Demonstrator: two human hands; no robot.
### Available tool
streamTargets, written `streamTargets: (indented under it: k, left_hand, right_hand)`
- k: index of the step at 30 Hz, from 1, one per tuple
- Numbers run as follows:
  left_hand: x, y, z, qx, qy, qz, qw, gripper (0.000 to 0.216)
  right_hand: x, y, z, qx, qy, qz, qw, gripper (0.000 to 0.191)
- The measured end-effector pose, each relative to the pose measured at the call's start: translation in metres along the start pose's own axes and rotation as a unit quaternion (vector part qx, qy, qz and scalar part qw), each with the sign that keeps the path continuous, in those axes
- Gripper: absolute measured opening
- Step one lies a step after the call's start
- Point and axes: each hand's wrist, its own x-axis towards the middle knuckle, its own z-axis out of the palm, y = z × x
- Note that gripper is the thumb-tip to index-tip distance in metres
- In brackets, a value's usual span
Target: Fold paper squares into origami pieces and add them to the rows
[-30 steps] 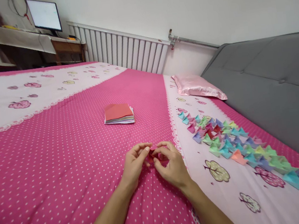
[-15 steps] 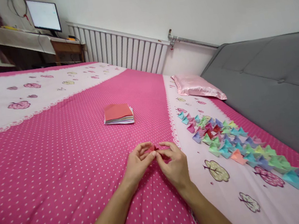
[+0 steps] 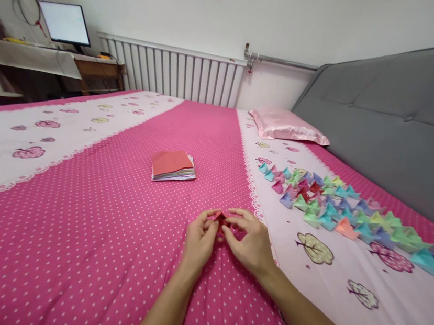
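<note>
At lower centre, the left hand (image 3: 198,240) and right hand (image 3: 250,238) are pinching a small, folded red paper piece (image 3: 219,218), apparently shaping creases; the next move is likely calling for gentle pressure.

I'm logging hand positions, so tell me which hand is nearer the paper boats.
Right. The right hand is to the left of the paper boats, with a gap between; the left hand is farther left, beyond the right hand.
</note>
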Motion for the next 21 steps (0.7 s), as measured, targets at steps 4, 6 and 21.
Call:
streamTargets:
  k: [4, 6, 21]
  left_hand:
    - [0.0025, -0.0041, -0.0019, -0.009, 0.013, -0.009, 1.000, 0.029]
    - [0.0033, -0.0055, -0.0025, -0.008, 0.016, -0.018, 1.000, 0.029]
    - [0.0034, -0.0095, -0.0041, 0.038, 0.037, 0.001, 0.999, 0.035]
  right_hand:
    - [-0.0023, -0.0025, 0.0002, -0.010, 0.000, -0.024, 1.000, 0.020]
    - [-0.0034, -0.0045, -0.0002, -0.012, -0.002, -0.032, 0.999, 0.023]
    - [0.0000, -0.0049, -0.0002, 0.091, -0.065, 0.060, 0.992, 0.018]
